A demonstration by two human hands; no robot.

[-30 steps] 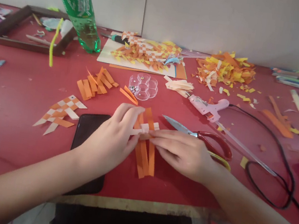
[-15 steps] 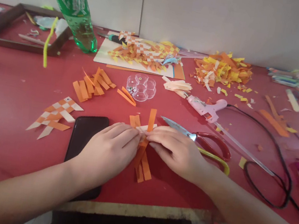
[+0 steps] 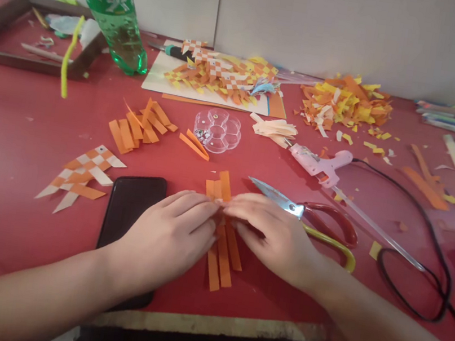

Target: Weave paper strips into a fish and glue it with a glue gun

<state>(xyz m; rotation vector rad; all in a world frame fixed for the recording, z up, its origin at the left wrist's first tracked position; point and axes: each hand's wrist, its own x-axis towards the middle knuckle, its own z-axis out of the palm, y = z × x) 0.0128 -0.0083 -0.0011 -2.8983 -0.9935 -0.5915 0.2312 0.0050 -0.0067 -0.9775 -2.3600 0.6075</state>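
The left hand (image 3: 166, 235) lies palm down with its fingers extended and closed side by side, the tips bearing on the orange strips (image 3: 223, 258). The right hand (image 3: 280, 235) mirrors it from 3 o'clock, fingers likewise together, and the fingertips of both hands meet over the middle of the bundle. Both thumbs are hidden, so whether either hand pinches the paper cannot be told. The orange strips lie flat on the red table (image 3: 25, 123) between the hands, with ends projecting at 12 o'clock and 6 o'clock. A black phone (image 3: 132, 205) lies under the left wrist at 9 o'clock. Scissors (image 3: 314, 216) with red and yellow handles lie just beside the right hand at 2 o'clock, with a pink glue gun (image 3: 318, 164) beyond them. At 12 o'clock stands a clear flower-shaped container (image 3: 217, 130). Loose orange strips (image 3: 140, 123) lie at 11 o'clock, and a woven orange-and-white piece (image 3: 81, 174) lies at 9 o'clock, past the phone.
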